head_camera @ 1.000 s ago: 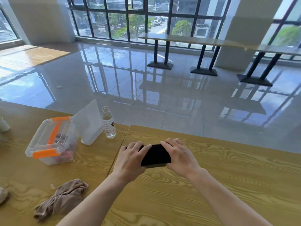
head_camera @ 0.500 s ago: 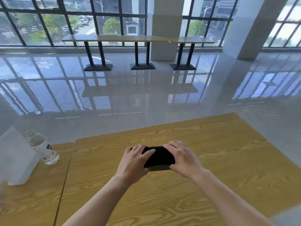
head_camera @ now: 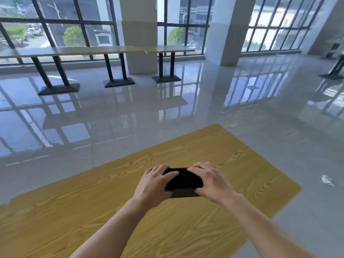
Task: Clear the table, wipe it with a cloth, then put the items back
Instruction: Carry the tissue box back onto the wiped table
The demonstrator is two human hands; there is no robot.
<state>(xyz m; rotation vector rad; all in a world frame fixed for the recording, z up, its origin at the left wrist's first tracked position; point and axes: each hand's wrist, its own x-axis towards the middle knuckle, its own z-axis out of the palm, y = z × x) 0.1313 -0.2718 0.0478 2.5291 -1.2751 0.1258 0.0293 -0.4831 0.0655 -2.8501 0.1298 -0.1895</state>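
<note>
A black rectangular object is held just above the yellow wood-grain table, casting a shadow under it. My left hand grips its left end and my right hand grips its right end, fingers curled over the top. Both forearms reach in from the bottom of the view. What the black object is cannot be told. The cloth, the bottle and the plastic box are out of view.
The table's right end lies close to my right hand, with glossy grey floor beyond. A small crumpled scrap lies on the floor at the right. Long tables on black legs stand by the windows, between white pillars.
The view has swung to the right: the plastic box, cloth, white stand and bottle have left the frame. Both hands keep hold of the black object, now nearer the table's right end.
</note>
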